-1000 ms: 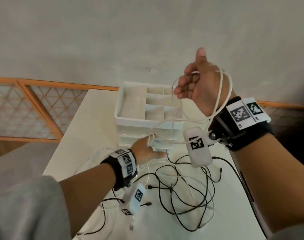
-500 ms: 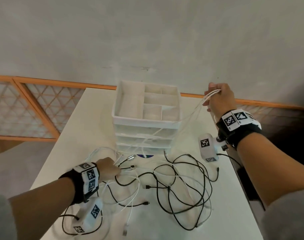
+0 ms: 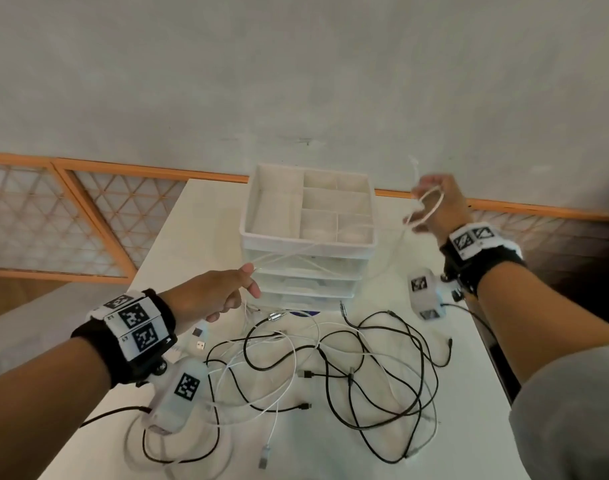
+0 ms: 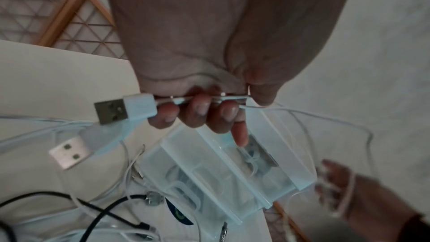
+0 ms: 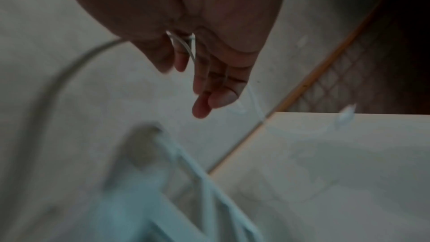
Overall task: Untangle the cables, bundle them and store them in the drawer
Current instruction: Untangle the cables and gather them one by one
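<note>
A thin white cable [image 3: 289,254] runs taut between my two hands, across the front of the white drawer unit [image 3: 313,292]. My left hand [image 3: 247,282] grips one end; in the left wrist view its fingers [image 4: 202,109] curl round the cable just behind a USB plug [image 4: 125,109]. My right hand [image 3: 431,209] is raised beside the unit's right corner with loops of the same cable wound round it. The right wrist view is blurred; there the cable [image 5: 186,43] crosses the palm. A tangle of black and white cables [image 3: 348,368] lies on the white table [image 3: 206,216] in front of the unit.
The unit's top is an open divided tray [image 3: 370,209]; its drawers below are closed. A second white USB plug [image 3: 199,345] lies under my left hand. The table's right edge [image 3: 497,362] is close to my right forearm. An orange-framed lattice panel [image 3: 53,216] stands at the left.
My left hand has risen from the table with the white cable's plug end, drawing the cable taut. My right hand stayed beside the unit's right corner, with cable loops now showing round it.
</note>
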Action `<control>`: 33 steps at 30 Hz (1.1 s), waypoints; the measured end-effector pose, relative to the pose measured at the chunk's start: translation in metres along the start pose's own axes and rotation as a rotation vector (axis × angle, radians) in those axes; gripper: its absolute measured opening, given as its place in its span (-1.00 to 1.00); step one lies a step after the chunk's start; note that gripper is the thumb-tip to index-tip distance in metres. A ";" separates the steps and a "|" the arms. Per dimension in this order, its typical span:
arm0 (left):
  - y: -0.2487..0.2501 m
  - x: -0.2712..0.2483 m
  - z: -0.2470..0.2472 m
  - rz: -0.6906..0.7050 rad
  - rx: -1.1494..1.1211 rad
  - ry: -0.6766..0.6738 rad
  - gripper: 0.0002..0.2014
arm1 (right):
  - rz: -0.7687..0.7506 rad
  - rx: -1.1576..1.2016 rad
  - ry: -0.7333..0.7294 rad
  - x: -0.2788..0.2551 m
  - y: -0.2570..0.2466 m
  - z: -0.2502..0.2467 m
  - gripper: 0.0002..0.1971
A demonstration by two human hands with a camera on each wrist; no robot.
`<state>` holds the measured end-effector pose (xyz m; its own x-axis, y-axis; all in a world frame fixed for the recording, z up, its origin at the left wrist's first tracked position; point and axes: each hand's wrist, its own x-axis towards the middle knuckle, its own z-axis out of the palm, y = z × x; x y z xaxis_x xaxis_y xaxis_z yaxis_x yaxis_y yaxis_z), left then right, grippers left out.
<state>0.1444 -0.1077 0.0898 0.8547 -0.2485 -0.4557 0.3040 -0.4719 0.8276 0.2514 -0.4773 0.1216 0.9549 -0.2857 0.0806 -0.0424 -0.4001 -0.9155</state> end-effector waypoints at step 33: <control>-0.095 -0.038 0.052 -0.208 -0.224 0.105 -0.81 | -0.168 -0.847 -0.826 -0.298 0.113 0.168 -0.61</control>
<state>0.0615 -0.0971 0.0115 0.7994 -0.0724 -0.5964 0.5522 -0.3026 0.7769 0.0113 -0.2913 -0.0716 0.8540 0.3475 -0.3872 0.2174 -0.9145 -0.3413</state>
